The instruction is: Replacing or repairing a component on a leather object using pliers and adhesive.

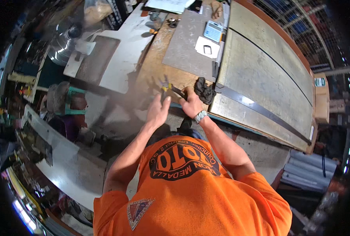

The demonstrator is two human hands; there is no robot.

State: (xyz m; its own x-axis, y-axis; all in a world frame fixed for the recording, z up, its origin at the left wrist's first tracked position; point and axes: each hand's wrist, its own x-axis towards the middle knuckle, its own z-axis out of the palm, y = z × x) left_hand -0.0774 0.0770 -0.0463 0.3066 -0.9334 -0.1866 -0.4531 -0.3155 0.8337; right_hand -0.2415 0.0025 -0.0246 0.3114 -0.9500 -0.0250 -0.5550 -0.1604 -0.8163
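Both my hands are at a pair of pliers (165,87) with yellow-and-black handles, jaws upward, over the edge of a wooden worktop (149,74). My left hand (157,110) is closed on the left handle. My right hand (191,103) grips the right handle, a watch on its wrist. Just right of it lies a crumpled dark rag (204,91). Beyond them lie a grey sheet (182,45), a blue calculator (212,30) and white paper (201,44) with a small dark-rimmed object on it.
A large board (261,70) at right carries a long metal strip (271,118). At left are a white panel (114,70), a green stool (74,110) and a pale sheet (64,165) low down. Grey stacked pieces (306,169) lie at lower right.
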